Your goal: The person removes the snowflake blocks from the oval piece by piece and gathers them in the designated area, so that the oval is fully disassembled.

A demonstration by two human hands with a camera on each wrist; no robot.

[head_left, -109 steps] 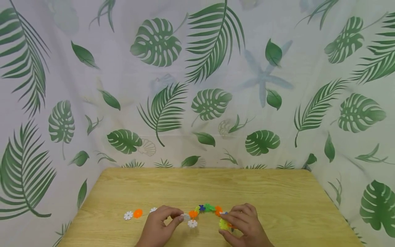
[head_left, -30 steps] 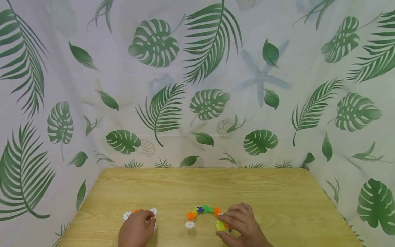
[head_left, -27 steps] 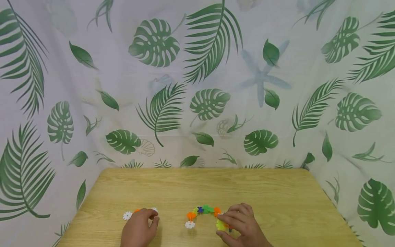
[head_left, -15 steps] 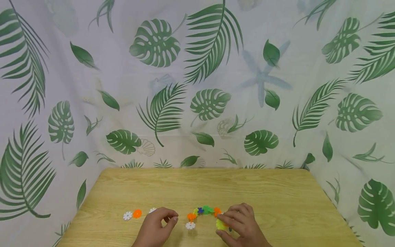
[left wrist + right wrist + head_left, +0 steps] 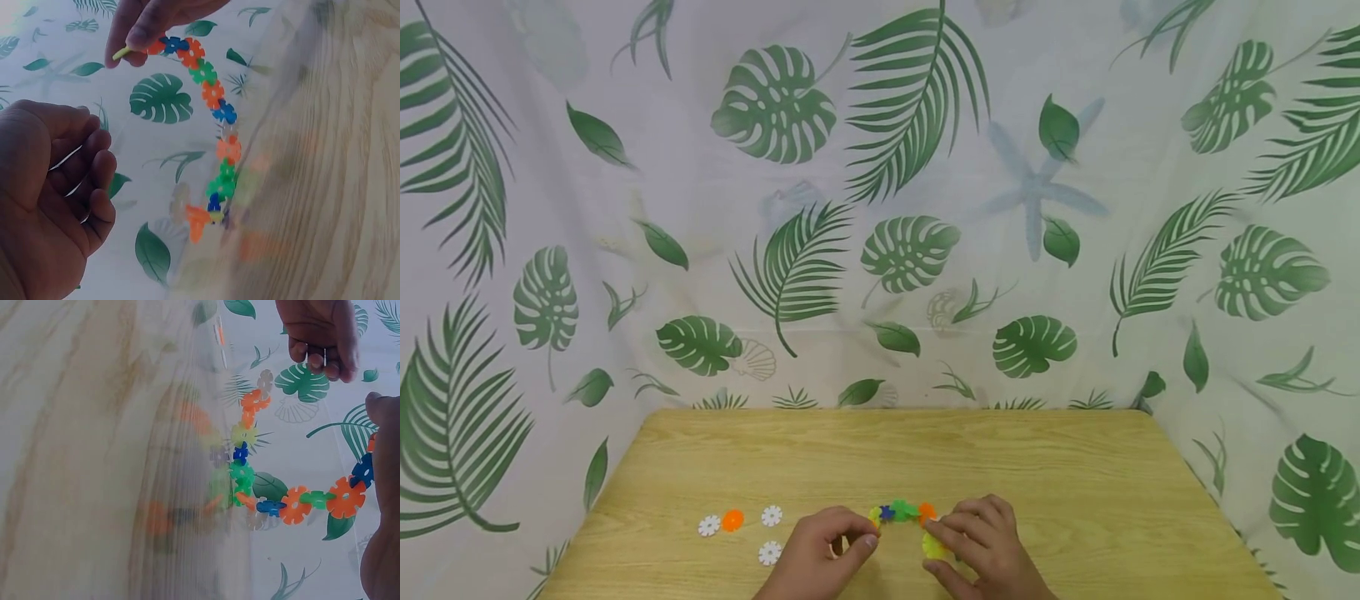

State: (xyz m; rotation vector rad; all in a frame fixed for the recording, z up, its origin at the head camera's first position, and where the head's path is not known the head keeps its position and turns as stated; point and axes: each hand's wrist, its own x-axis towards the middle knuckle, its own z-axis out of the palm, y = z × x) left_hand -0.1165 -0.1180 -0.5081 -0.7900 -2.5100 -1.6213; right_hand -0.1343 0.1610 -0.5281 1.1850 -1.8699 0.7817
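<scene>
A chain of interlocking plastic snowflake discs point(image 5: 901, 511), in orange, green, blue, yellow and white, arches between the hands in the head view. At its right end my right hand point(image 5: 985, 546) pinches a yellow disc point(image 5: 934, 546) between thumb and fingers; the left wrist view shows this yellow piece point(image 5: 122, 52) edge-on. My left hand point(image 5: 827, 550) hovers beside the chain's other end, fingers loosely curled, hiding that end in the head view. In the right wrist view a white disc point(image 5: 265, 381) tips that end, and my left hand point(image 5: 322, 337) is apart from it, holding nothing visible.
On the wooden table point(image 5: 1075, 467), left of my left hand, lie loose discs: an orange one point(image 5: 732, 520) and white ones point(image 5: 709, 525), point(image 5: 771, 516), point(image 5: 770, 552). A leaf-printed cloth point(image 5: 880, 250) hangs behind and at both sides.
My left hand first moves left from the chain to the loose white discs, then returns right to the chain's left end. A white disc now lies where it stopped. The right hand keeps its hold.
</scene>
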